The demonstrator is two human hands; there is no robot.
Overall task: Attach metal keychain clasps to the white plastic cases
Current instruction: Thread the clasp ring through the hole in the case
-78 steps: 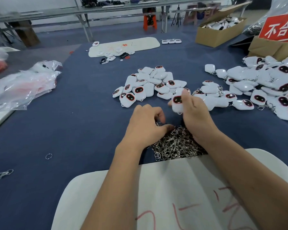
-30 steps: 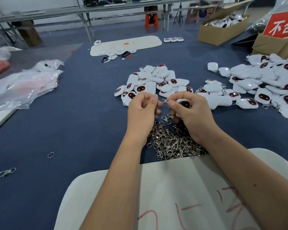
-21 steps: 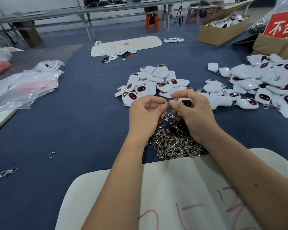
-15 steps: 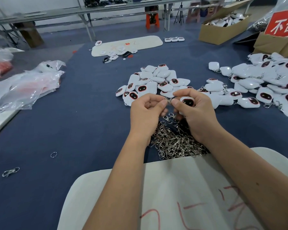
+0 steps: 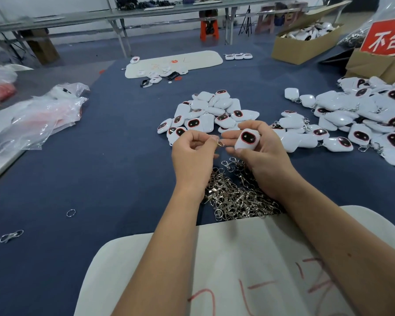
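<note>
Above the blue desk [image 5: 100,179], just over a heap of clasps [image 5: 235,195], the two hands meet. The left hand [image 5: 192,153] pinches one clasp [image 5: 219,143] between thumb and fingertips, its other fingers curled. The right hand [image 5: 262,156] grips a white case [image 5: 247,139], dark oval face with red rim turned up, thumb under its near end and fingers round the far side. The clasp sits just beside the case's left edge; whether it touches cannot be told. Beyond the hands lies a pile of cases [image 5: 208,115], and to the right a larger pile [image 5: 363,124], some with clasps showing. A white board [image 5: 249,270] with red marks lies under the forearms. A loose ring [image 5: 71,213] and a stray clasp [image 5: 10,236] lie at the left, near plastic bags [image 5: 37,117].
</note>
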